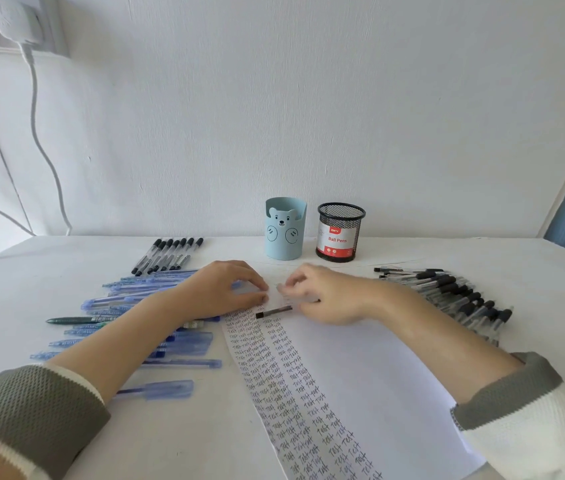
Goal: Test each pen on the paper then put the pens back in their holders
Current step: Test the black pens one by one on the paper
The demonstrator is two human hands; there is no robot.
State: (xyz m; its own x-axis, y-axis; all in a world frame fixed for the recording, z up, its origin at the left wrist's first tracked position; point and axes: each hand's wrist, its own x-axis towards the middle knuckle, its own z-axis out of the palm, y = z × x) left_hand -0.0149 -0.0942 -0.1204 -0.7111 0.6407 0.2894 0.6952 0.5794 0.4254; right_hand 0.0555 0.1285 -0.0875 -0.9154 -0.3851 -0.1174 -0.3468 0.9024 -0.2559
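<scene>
Currently mid-test, by my reading. The paper (378, 375) runs from centre to lower right of frame, its left strip filled with columns of "Test" and the rest bare. The left hand (225, 289) and right hand (326, 296) meet at its far end, centre frame, with fingers bent and tips nearly touching over something small and blurred; cannot tell what either holds. A pen (274, 311) lies on the paper, dark end to the left, the rest passing under the right thumb; gripped or merely lying there, unclear. Best handling, I judge: the left hand pins the sheet flat, and the next mark stays small at the head of the short column. Around, on the white table (533, 289): blue pens (156, 296) heaped under the left forearm, black-grip pens (454, 292) fanned at right, and a black-capped row (170, 254) left of centre. The bear cup (284, 233) and mesh cup (340, 233) stand just behind the hands, with no pens showing above their rims and the reach open. A forearm could sweep the heaps.
</scene>
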